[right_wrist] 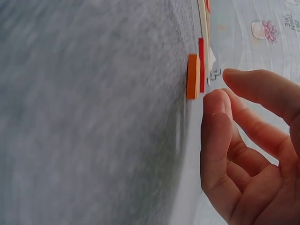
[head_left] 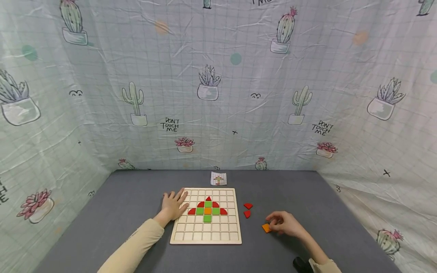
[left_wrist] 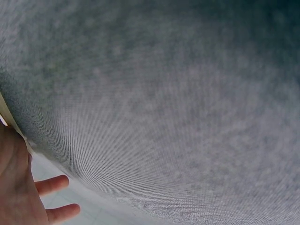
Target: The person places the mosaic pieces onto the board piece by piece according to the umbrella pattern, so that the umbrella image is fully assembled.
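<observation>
My left hand rests with spread fingers on the left edge of a pale wooden grid board. On the board, red, green and orange tiles form a stepped shape around an orange square tile. In the left wrist view, part of the left palm and two straight fingers show at the lower left. Right of the board, my right hand hovers at a loose orange tile lying on the table. The right wrist view shows a gap between thumb and bent fingers, with the orange tile outside them.
Two loose red tiles lie between the board and the right hand. A small card with a printed tile picture lies behind the board on the grey tabletop. A cactus-print cloth hangs at the back and sides.
</observation>
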### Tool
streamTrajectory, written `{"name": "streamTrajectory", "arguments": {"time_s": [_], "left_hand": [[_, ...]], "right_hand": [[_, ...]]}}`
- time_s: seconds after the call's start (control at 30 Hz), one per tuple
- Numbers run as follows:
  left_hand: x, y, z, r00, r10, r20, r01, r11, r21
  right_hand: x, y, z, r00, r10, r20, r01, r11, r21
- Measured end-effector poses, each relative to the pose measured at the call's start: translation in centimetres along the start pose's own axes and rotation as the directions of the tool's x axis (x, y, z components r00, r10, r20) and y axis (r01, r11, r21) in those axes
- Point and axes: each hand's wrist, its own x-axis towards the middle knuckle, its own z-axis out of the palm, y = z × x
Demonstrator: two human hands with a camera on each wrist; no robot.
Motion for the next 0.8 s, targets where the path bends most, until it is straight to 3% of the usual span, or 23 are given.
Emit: {"name": "streamTrajectory", "arguments": {"time_s": [0.3,0.53,0.8], "left_hand": [[0.06,0.0,0.14,1.0,-0.002,0.001,0.002,1.0,-0.017],[0.09,0.02,0.03,1.0,-0.004,0.006,0.004,1.0,-0.023],[0.07,-0.04,-0.05,1.0,-0.003,0.009,0.003,1.0,-0.019]], "right_hand": [[-0.54,0.87,-0.61,0.999,0.001,0.038,-0.002,1.0,0.017],[-0.45,1.03,-0.71,0.993,-0.006,0.118,0.001,0.999,0.042],[-0.02,1.09,-0.52,0.993,-0.007,0.121,0.007,1.0,-0.002]]}}
